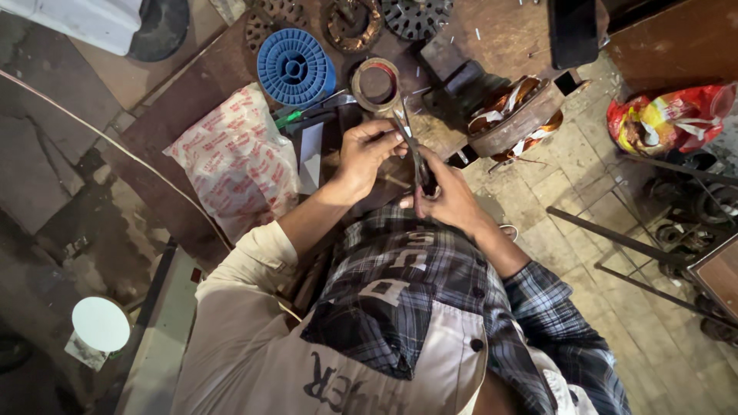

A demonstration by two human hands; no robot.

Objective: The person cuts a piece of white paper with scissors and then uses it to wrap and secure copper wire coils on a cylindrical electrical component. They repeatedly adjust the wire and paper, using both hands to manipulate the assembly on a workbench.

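My right hand (450, 196) grips the handles of a pair of scissors (411, 146), whose blades point up toward a roll of tape (376, 84). My left hand (363, 154) is pinched at the blades, fingers closed on something small that I cannot make out. Both hands meet above the edge of a dark wooden workbench (192, 107). A motor stator with copper windings (513, 115) lies just right of the hands.
A blue plastic spool (294, 68) and a white printed plastic bag (234, 161) lie to the left. Round metal laminations (415, 15) sit at the far edge. A red and yellow bag (669, 119) and metal rods (630, 246) lie on the tiled floor at right.
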